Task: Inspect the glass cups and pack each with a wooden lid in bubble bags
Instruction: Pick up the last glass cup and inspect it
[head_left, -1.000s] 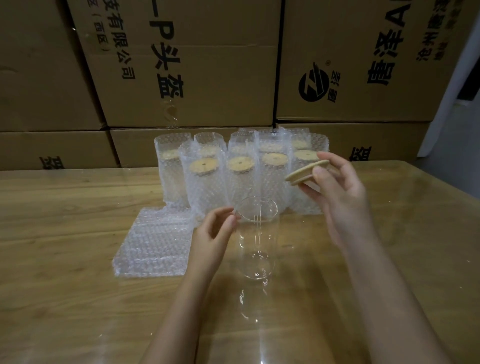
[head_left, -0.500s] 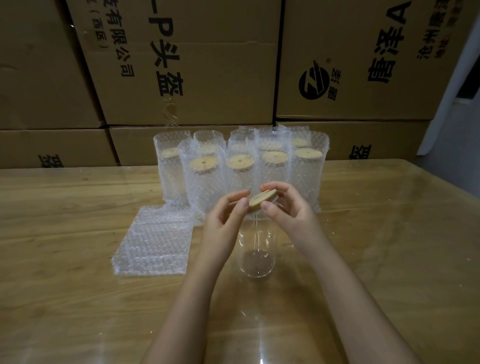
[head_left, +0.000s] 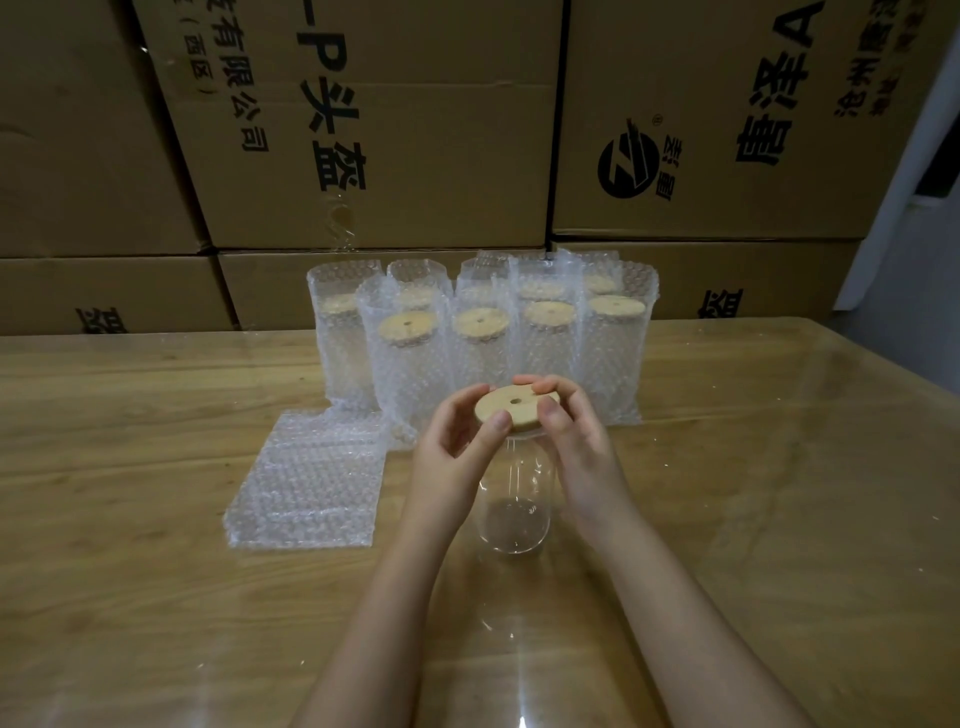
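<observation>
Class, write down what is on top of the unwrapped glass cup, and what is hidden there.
A round wooden lid with a small hole lies over the glass cup, pinched by the left hand and right hand. The rim is covered.

Place: packing/stockroom | evidence: stacked printed cartons behind; wooden table; bagged cups in rows; spare bubble bags

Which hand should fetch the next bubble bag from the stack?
Probably left hand: the bubble bag stack lies on its side of the glass cup; the right hand would cross over.
</observation>
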